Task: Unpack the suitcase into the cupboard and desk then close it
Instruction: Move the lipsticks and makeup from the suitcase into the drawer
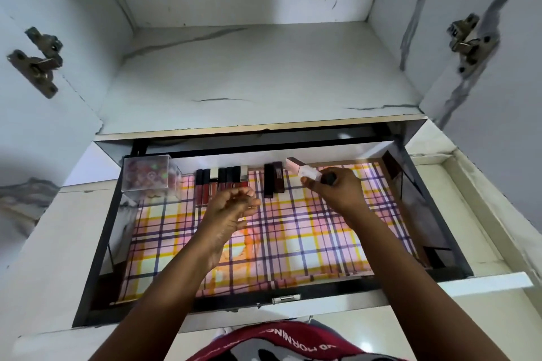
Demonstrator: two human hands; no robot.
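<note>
An open cupboard drawer (96, 258) lined with pink, yellow and purple plaid paper fills the middle of the head view. Along its back edge lie a row of dark lip-gloss tubes (220, 184) and two dark cosmetic boxes (273, 180). My right hand (337, 190) grips a small pale pink cosmetic box (302, 168), tilted, just right of the dark boxes, and also pinches a dark object whose identity I cannot tell. My left hand (231, 211) hovers over the liner near the tubes, fingers loosely curled, holding nothing. The suitcase is out of view.
A clear plastic box (149, 174) of small colourful items stands in the drawer's back left corner. Above is a white marble-patterned shelf (258, 73) between two open cupboard doors with metal hinges (38, 61). The drawer's front latch (286, 298) is near my body.
</note>
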